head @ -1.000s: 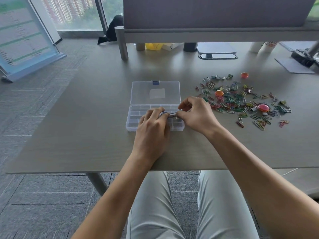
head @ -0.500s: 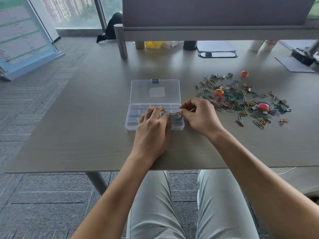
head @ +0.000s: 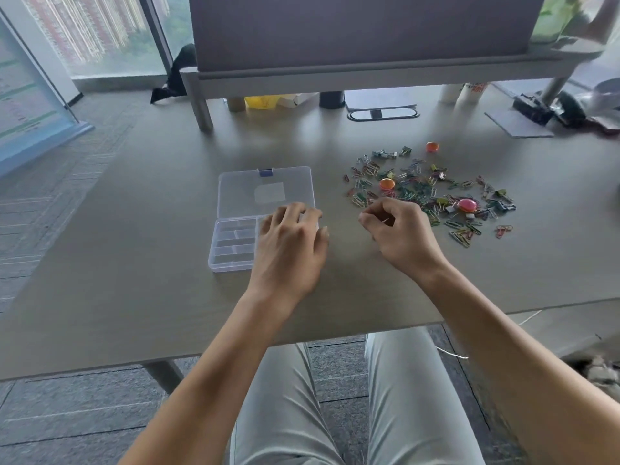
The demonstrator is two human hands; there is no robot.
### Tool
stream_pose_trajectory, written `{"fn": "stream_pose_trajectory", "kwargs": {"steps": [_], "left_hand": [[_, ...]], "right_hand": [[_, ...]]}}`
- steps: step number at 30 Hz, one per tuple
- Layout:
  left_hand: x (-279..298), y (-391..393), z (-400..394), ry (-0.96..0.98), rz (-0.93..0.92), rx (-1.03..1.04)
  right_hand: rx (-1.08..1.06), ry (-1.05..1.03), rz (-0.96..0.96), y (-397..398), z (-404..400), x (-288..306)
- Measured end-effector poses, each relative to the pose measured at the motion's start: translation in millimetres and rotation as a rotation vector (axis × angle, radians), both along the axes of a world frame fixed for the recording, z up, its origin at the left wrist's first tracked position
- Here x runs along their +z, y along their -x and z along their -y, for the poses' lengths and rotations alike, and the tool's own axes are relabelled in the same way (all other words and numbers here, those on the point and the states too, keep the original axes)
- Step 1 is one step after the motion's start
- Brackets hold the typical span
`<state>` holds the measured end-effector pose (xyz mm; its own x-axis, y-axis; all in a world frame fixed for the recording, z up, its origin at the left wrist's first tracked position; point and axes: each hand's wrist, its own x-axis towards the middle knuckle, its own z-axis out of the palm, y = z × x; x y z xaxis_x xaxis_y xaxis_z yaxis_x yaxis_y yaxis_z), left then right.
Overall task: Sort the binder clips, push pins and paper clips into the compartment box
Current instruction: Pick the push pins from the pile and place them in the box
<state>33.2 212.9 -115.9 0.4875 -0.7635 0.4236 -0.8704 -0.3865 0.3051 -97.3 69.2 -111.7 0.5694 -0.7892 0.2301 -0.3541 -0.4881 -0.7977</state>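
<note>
Box [head: 231, 243] sits open on the desk [head: 134, 263], lid flipped back. Left hand [head: 290, 250] rests over its right half, fingers loosely spread, holding nothing. Right hand [head: 401, 234] is curled, pinching something thin, can't tell what. Clips [head: 432, 193] lie just past it.

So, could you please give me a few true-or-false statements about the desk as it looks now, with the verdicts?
1. The compartment box has its lid open. True.
2. The left hand lies over the right part of the box. True.
3. The pile of clips lies left of the box. False: it lies to the right of it.
4. The right hand rests flat inside the box. False: it is curled over the table, between box and pile.
5. Round orange and pink pieces lie among the clips. True.
</note>
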Motion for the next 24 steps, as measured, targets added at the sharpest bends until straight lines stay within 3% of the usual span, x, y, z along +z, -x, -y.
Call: {"fn": "stream_pose_trajectory", "kwargs": {"steps": [8, 15, 24], "left_hand": [[14, 27, 63, -0.006, -0.029, -0.127], [15, 43, 118, -0.059, -0.065, -0.172], [13, 24, 174, -0.111, -0.077, -0.021]], "right_hand": [[-0.144, -0.037, 0.010, 57, 46, 8], [-0.332, 0.055, -0.124, 85, 88, 0], [-0.470, 0.183, -0.386, 92, 127, -5]]}}
